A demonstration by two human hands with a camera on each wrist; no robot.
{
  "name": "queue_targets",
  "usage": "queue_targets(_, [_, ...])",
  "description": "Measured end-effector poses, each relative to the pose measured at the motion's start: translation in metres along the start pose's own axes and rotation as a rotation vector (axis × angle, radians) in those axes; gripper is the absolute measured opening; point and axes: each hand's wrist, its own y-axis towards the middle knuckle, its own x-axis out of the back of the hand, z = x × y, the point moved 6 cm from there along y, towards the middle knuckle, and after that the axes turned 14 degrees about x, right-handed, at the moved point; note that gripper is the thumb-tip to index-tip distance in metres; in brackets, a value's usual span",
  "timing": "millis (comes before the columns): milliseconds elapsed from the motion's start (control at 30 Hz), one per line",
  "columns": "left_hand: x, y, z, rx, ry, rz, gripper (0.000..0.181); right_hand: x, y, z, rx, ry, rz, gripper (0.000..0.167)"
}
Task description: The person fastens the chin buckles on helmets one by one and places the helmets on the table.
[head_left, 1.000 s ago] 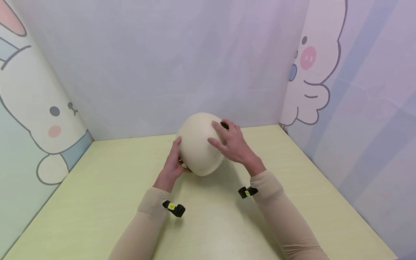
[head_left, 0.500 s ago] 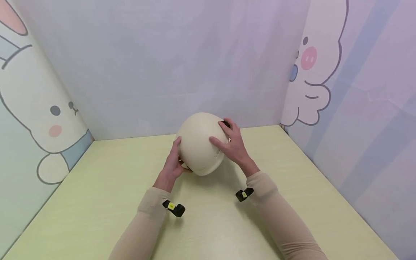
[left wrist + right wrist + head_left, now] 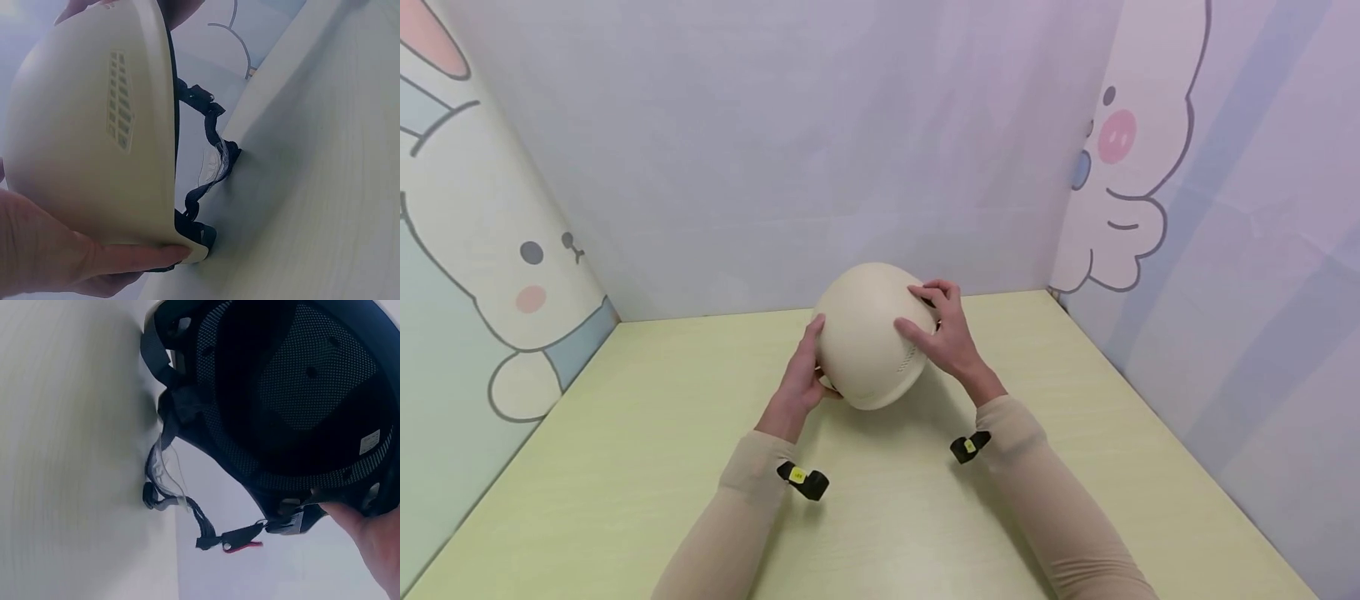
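A cream helmet (image 3: pixel 867 337) is tilted on its side over the table, its rounded shell facing up and towards me. My left hand (image 3: pixel 797 379) grips its left side, thumb on the shell and the other fingers lower down. On the opposite side, my right hand (image 3: pixel 951 329) holds the rim, with the thumb on the shell and the fingers bent over the edge. The right wrist view looks into the black mesh lining (image 3: pixel 312 381). A black chin strap (image 3: pixel 212 119) with a clear plastic piece (image 3: pixel 212 165) hangs from the rim, reaching down to the tabletop.
The pale wooden table (image 3: pixel 647 467) extends around the helmet on all sides. A plain back wall (image 3: pixel 775 150) stands close behind it, and cartoon-printed side walls (image 3: pixel 1247 250) border the left and right.
My right hand has slid outward from the shell to the right rim, its fingers bending round the edge. A black part there is now covered. The left hand keeps its grip.
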Motion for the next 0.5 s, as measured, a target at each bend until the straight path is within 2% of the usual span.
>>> queue_targets(133, [0.0025, -0.0007, -0.0021, -0.017, 0.015, -0.011, 0.078, -0.0013, 0.0003, -0.0023, -0.053, -0.034, 0.024, 0.07])
queue_targets(267, [0.0036, -0.0009, -0.0043, -0.042, 0.035, -0.008, 0.077, -0.0029, -0.0014, -0.0061, -0.139, -0.081, 0.041, 0.077])
queue_targets(400, [0.0027, -0.0014, -0.0055, -0.052, 0.053, -0.01, 0.077, -0.0028, -0.0039, -0.0087, -0.229, -0.112, 0.022, 0.09])
queue_targets(500, [0.0022, -0.0022, -0.0067, -0.058, 0.072, -0.022, 0.076, -0.0019, -0.0053, -0.0099, -0.291, -0.107, -0.024, 0.102])
